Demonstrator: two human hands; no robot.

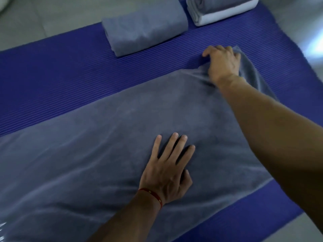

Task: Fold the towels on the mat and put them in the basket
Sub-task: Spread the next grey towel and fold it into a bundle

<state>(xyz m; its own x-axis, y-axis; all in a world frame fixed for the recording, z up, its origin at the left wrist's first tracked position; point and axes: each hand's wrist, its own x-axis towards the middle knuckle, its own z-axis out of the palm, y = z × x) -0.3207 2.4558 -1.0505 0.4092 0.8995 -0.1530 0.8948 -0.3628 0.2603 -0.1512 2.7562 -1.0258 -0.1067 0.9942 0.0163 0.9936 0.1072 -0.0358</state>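
A large grey towel lies spread across the ribbed blue mat. My left hand presses flat on the towel's middle, fingers straight and spread. My right hand reaches to the far right corner of the towel and grips the bunched cloth there, lifting it slightly off the mat. A folded grey towel rests on the mat's far side. Beside it, at the top right, sits a stack of folded towels. No basket is in view.
Grey floor surrounds the mat on the far and right sides. A bright reflection shows on the floor at the right edge. Bare mat lies between the spread towel and the folded ones.
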